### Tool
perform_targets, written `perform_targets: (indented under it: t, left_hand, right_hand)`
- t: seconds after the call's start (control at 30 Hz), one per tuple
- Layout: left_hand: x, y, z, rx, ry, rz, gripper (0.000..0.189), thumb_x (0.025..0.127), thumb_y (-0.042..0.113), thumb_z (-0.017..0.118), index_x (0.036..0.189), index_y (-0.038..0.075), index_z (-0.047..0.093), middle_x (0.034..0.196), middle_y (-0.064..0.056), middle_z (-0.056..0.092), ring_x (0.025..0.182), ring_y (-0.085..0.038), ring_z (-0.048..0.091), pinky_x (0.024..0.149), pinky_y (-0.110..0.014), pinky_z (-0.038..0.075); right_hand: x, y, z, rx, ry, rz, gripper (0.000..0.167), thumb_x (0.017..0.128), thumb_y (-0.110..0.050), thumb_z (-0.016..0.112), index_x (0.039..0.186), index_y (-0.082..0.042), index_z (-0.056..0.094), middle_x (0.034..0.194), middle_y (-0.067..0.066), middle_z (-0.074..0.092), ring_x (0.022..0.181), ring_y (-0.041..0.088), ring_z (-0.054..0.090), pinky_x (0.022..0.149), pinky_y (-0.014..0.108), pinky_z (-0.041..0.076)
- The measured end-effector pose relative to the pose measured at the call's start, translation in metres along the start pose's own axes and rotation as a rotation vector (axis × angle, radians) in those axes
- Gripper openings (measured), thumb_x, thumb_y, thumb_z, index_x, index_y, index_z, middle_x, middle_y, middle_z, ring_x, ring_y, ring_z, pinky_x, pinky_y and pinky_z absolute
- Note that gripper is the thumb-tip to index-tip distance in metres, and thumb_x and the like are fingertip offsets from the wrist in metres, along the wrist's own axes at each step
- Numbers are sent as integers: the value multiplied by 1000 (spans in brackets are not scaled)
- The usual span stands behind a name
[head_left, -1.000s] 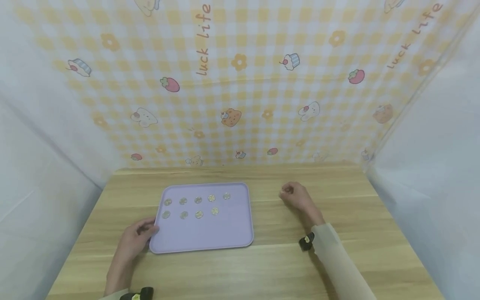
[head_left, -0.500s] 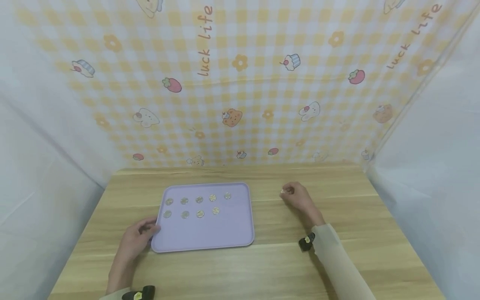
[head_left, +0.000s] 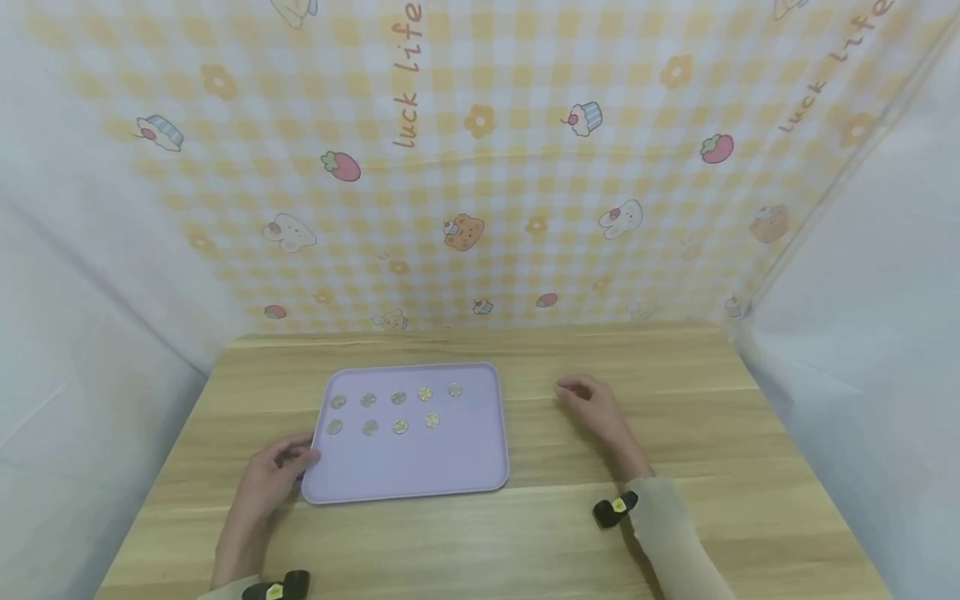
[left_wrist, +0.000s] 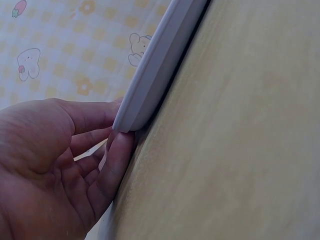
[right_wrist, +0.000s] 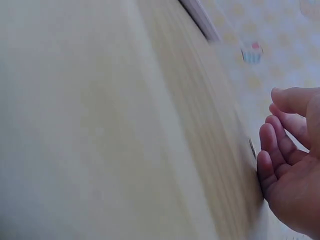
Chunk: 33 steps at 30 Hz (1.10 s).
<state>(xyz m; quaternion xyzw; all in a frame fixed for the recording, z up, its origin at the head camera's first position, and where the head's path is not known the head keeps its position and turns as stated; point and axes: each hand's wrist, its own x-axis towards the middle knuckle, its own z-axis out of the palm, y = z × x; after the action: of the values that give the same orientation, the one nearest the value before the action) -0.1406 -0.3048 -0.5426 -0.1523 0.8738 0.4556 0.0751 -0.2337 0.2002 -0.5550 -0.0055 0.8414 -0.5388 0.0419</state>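
Observation:
A lilac tray (head_left: 405,479) lies on the table in the head view, with several round, shiny coins (head_left: 400,426) in two rows on it. My left hand (head_left: 270,477) pinches the tray's left edge between thumb and fingers; the left wrist view shows the tray's wall (left_wrist: 150,85) from the side. To the right of the tray, my right hand (head_left: 595,408) is low over the table, its fingers loosely curled and nothing visible between thumb and forefinger. By its fingertips, the right wrist view shows a thin dark sliver (right_wrist: 252,147) at the table surface.
The wooden table (head_left: 487,550) reaches back to a yellow checked cloth (head_left: 525,183) that hangs as a backdrop. White sheets (head_left: 862,367) stand on both sides. A black strap (head_left: 615,508) sits on the right wrist.
A small shiny thing at my right fingertips half a second ago no longer shows. The right wrist and sleeve have drawn a little toward me. Left hand, tray and coins stay as they were.

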Motion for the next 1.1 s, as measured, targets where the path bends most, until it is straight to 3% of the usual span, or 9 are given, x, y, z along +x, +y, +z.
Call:
perform_targets:
  t: [0.27, 0.43, 0.63, 0.73, 0.93, 1.0, 1.1]
  left_hand:
    - [-1, 0, -1, -1, 0, 7, 48, 97, 25, 66, 139, 4, 55, 116, -16, 65, 86, -13, 59, 70, -22, 55]
    - [0, 0, -1, 11, 6, 18, 47, 97, 24, 65, 138, 4, 56, 116, -16, 65, 87, -14, 60, 70, -22, 55]
    - [1, -2, -1, 7, -1, 23, 47, 97, 24, 65, 138, 5, 56, 116, -15, 65, 87, -13, 60, 71, -22, 56]
    - [1, -2, 0, 7, 6, 23, 46, 97, 25, 65, 138, 6, 56, 116, -14, 65, 87, -13, 60, 71, -22, 56]
    - [1, -3, 1, -1, 23, 25, 45, 97, 23, 64, 137, 5, 57, 116, -15, 66, 86, -13, 61, 71, -22, 56]
    - [1, -3, 1, 1, 26, 21, 45, 97, 23, 64, 137, 5, 57, 116, -15, 66, 87, -13, 60, 70, -22, 56]
    - [1, -3, 2, 4, 25, 15, 44, 97, 23, 64, 137, 6, 57, 116, -15, 66, 87, -14, 60, 70, -22, 55]
  right_hand:
    - [-16, -14, 34, -98, -47, -155, 18, 93, -17, 70, 110, -10, 71, 106, 5, 69, 98, 17, 61, 89, 31, 50]
    - [-26, -20, 62, -19, -41, -155, 14, 92, -18, 71, 106, -13, 73, 104, 2, 70, 96, 14, 61, 87, 28, 50]
    - [-37, -25, 89, 53, 30, -185, 11, 92, -19, 72, 102, -14, 74, 101, 0, 71, 93, 11, 62, 82, 24, 51]
    - [-40, -32, 100, -1, 38, -289, 8, 92, -15, 71, 100, -14, 74, 98, -3, 69, 89, 9, 60, 78, 23, 51]
    - [-38, -49, 126, -125, 5, -634, 8, 88, -6, 73, 95, -9, 73, 94, 0, 69, 87, 11, 63, 79, 24, 55]
    - [-35, -53, 134, -134, -18, -677, 8, 88, -5, 73, 95, -7, 73, 92, 1, 68, 87, 12, 64, 80, 22, 55]
    - [-31, -56, 144, -152, -50, -649, 10, 87, -6, 73, 97, -6, 73, 92, 2, 68, 86, 12, 62, 79, 21, 54]
